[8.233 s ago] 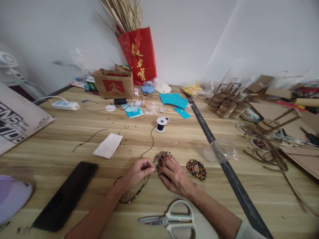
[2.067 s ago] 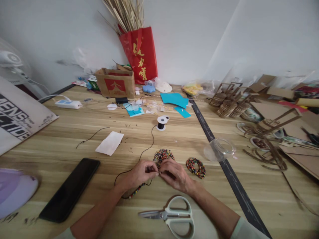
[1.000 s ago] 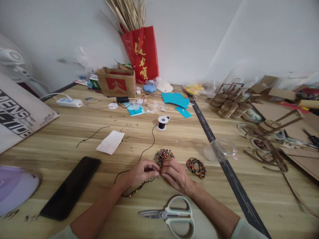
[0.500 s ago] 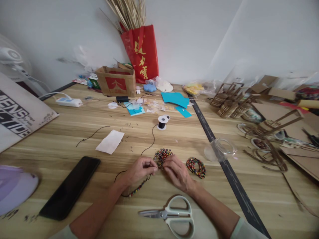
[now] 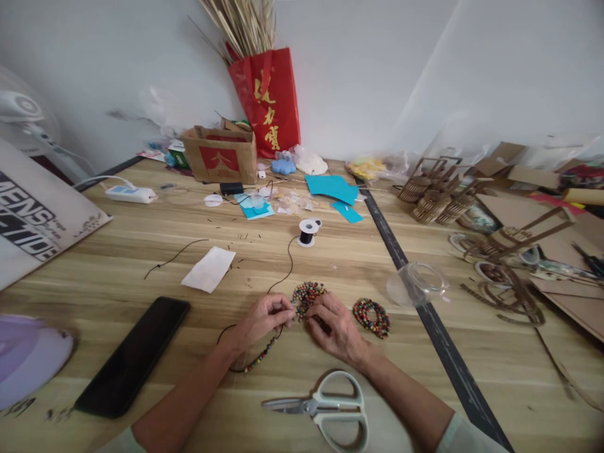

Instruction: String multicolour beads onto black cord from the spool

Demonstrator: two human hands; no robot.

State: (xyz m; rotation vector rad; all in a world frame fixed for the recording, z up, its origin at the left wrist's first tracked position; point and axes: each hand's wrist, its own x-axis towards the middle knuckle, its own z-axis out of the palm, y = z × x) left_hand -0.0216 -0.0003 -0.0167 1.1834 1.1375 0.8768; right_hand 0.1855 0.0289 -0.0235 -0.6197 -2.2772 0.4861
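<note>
My left hand (image 5: 268,314) pinches the black cord (image 5: 282,281), which runs back to a white spool (image 5: 307,233). Below that hand, a row of coloured beads (image 5: 260,358) is strung along a loop of the cord. Facing it, my right hand (image 5: 334,326) has its thumb and fingers closed at the near side of a pile of small loose beads (image 5: 309,294). What lies between those fingertips is too small to make out. A coiled beaded bracelet (image 5: 372,318) rests to the right of my right hand.
Scissors (image 5: 325,406) lie close in front, between my forearms. A black phone (image 5: 134,355) and a white paper slip (image 5: 209,269) are on the left. A clear plastic jar (image 5: 418,283) lies at right, near small woven baskets (image 5: 431,204).
My left hand has shifted slightly left, and the fingertips of my two hands are a little farther apart. The strung beads have moved only slightly.
</note>
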